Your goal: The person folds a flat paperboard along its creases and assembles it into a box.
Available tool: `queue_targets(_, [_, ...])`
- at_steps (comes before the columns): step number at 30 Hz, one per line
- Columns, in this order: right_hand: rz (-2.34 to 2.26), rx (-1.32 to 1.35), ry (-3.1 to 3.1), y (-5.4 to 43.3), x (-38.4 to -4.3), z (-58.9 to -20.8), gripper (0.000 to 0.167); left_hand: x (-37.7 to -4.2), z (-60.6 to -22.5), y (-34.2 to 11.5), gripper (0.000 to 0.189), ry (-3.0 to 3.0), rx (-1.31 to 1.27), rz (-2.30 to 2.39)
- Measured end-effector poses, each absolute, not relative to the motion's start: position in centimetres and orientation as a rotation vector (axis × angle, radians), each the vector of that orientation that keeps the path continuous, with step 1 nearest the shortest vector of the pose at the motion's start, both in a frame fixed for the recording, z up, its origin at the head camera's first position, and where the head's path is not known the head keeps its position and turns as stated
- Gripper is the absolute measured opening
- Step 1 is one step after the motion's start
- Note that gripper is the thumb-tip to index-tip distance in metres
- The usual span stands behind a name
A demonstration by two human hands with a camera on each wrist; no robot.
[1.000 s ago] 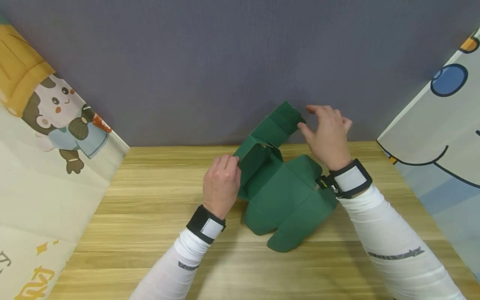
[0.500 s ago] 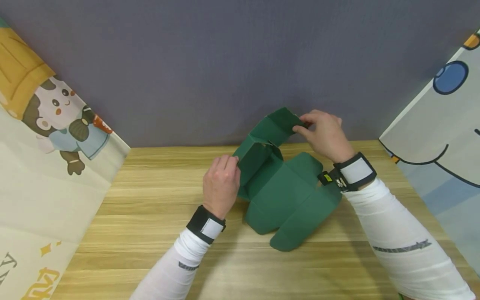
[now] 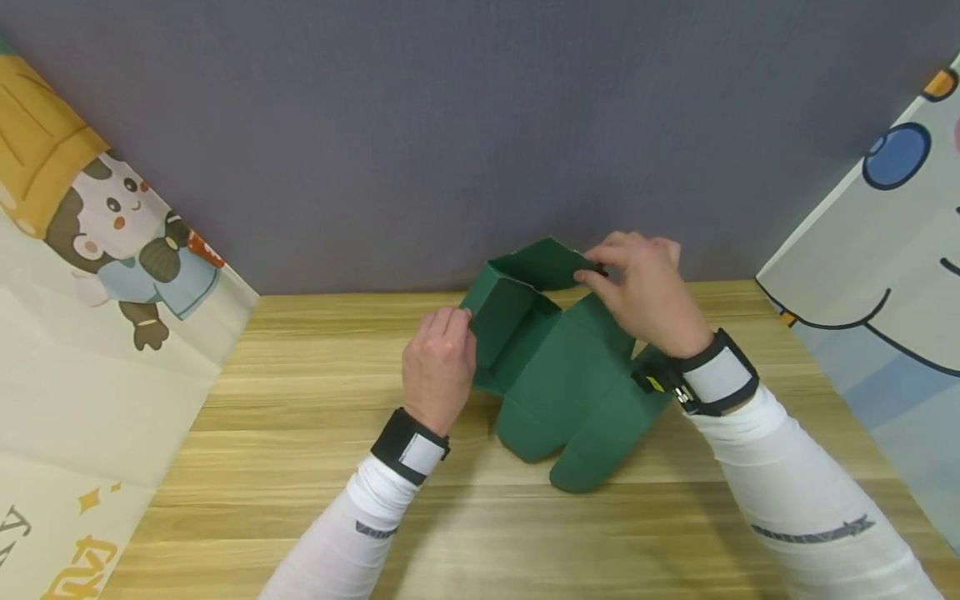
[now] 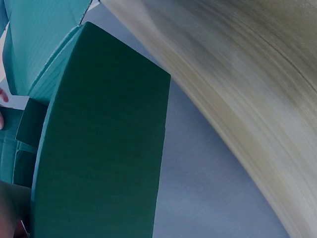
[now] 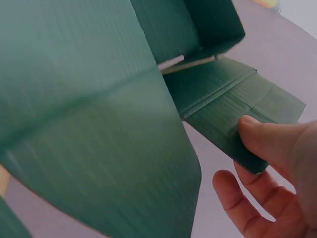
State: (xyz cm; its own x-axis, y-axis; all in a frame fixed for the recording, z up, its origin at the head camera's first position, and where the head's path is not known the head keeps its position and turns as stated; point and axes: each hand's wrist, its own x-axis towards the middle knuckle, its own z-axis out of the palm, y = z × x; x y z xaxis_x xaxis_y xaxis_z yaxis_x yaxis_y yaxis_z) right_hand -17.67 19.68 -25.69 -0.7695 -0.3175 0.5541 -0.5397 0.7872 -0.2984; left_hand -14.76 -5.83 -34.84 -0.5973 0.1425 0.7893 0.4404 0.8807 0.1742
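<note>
A partly folded green cardboard box [image 3: 562,375] sits on the wooden table, its wide panel and rounded tabs spread toward the front right. My left hand [image 3: 438,362] grips the box's left wall, whose outer face [image 4: 104,134] fills much of the left wrist view. At the far end, my right hand [image 3: 645,292] pinches the edge of a creased end flap [image 3: 543,262]. In the right wrist view the thumb lies on top of this flap [image 5: 218,99] with fingers beneath. A rounded tab [image 5: 124,163] hangs in front of it there. The right wrist strap overlaps part of the front panel.
A grey wall [image 3: 480,142] rises behind the table [image 3: 300,467], close to the box's far end. Printed cartoon panels slant up at the left [image 3: 67,375] and right [image 3: 892,275] sides.
My right hand has closed on the end flap and brought it down and inward, bending it toward the box. The box has turned slightly; my left hand has hardly moved.
</note>
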Motion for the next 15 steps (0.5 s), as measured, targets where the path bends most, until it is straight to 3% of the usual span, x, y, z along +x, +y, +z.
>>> queue_targets(15, [0.504,0.753,-2.268,17.8,-15.3,-28.1,0.011,-14.8,-34.6,-5.9,0.011,-2.205,-0.407,-0.450])
